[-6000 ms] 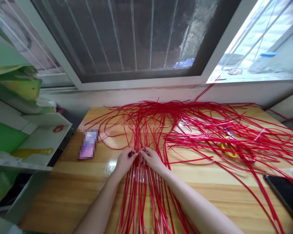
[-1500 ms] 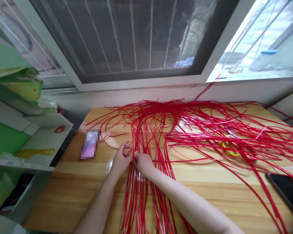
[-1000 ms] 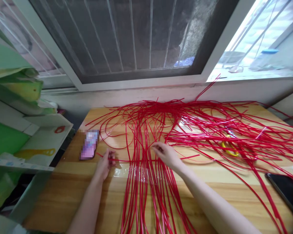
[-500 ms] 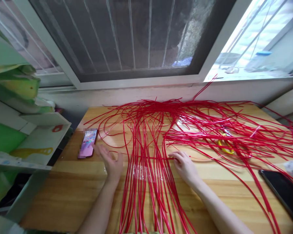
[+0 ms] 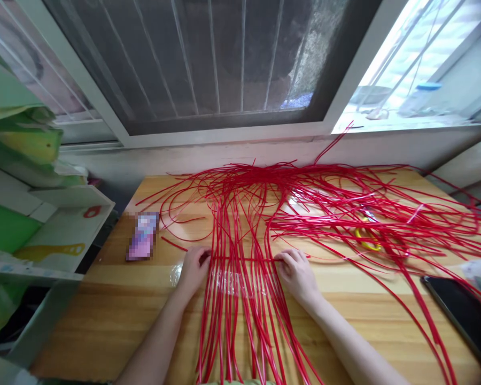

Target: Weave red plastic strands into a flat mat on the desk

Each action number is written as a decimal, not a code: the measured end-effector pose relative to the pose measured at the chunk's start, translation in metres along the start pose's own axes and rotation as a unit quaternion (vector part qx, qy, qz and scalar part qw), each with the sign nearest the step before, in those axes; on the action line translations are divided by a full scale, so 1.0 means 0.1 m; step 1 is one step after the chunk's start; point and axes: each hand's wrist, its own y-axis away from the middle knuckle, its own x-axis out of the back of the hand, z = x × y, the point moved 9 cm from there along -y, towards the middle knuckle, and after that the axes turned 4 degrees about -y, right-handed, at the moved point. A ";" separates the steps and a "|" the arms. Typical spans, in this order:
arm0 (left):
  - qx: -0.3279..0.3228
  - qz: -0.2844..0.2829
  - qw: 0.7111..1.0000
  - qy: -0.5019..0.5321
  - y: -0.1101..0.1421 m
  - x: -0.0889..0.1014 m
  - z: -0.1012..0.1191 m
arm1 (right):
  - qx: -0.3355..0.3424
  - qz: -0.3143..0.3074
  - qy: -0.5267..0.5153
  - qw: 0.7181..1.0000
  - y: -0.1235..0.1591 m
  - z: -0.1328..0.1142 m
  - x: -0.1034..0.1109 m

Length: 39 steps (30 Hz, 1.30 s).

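Many long, glossy red plastic cords (image 5: 228,315) run lengthwise down the middle of the table in the head view. One crosswise red cord (image 5: 244,259) passes through them, from side to side. My left hand (image 5: 194,270) is closed around this cord at the left edge of the row, with its end sticking out to the upper left. At the right edge, my right hand (image 5: 299,272) pinches the same cord between thumb and fingers, and a short tip shows beyond. Clear tape or film (image 5: 230,283) lies across the lengthwise cords just below the crosswise one.
A tangled heap of red cords (image 5: 272,174) spreads along the back and right of the wooden table (image 5: 104,321). Yellow-handled scissors (image 5: 364,235) lie under it. A phone (image 5: 143,236) rests at left, a black tablet-like device (image 5: 460,321) at right. A window stands behind.
My left hand has come from an open, spread pose near the phone to the right, and has closed on the crosswise cord. My right hand has stayed nearly in place.
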 end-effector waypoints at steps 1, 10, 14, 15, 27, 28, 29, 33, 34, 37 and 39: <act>0.002 -0.014 1.000 0.004 -0.01 0.00 -0.01 | -0.002 0.000 -0.006 1.000 0.00 -0.01 -0.01; 0.042 -0.056 0.996 0.063 0.09 0.03 -0.13 | -0.009 -0.012 -0.035 0.999 0.04 -0.03 -0.04; 0.056 -0.033 0.995 0.074 0.21 0.05 -0.17 | -0.005 -0.009 -0.018 1.000 0.04 -0.04 -0.03; 0.045 -0.025 0.997 0.058 0.22 0.06 -0.14 | -0.002 -0.010 -0.012 1.000 0.04 -0.05 -0.03; -0.039 0.047 0.993 -0.098 0.17 0.19 0.19 | -0.068 -0.007 0.208 0.976 0.07 0.34 0.23; -0.037 0.054 0.993 -0.103 0.18 0.20 0.19 | -0.076 -0.019 0.190 0.979 0.08 0.39 0.22; -0.037 0.055 0.992 -0.108 0.18 0.20 0.19 | -0.083 -0.033 0.165 0.982 0.09 0.43 0.20; -0.046 0.028 0.990 -0.130 0.17 0.15 0.20 | -0.095 -0.071 0.061 0.991 0.10 0.51 0.12; -0.048 0.021 0.990 -0.134 0.17 0.14 0.20 | -0.099 -0.071 0.047 0.991 0.09 0.53 0.12; -0.047 0.011 0.990 -0.136 0.17 0.13 0.19 | -0.132 -0.042 0.043 0.989 0.08 0.66 0.23; -0.042 0.008 0.990 -0.132 0.17 0.12 0.17 | -0.166 -0.012 0.062 0.984 0.10 0.79 0.34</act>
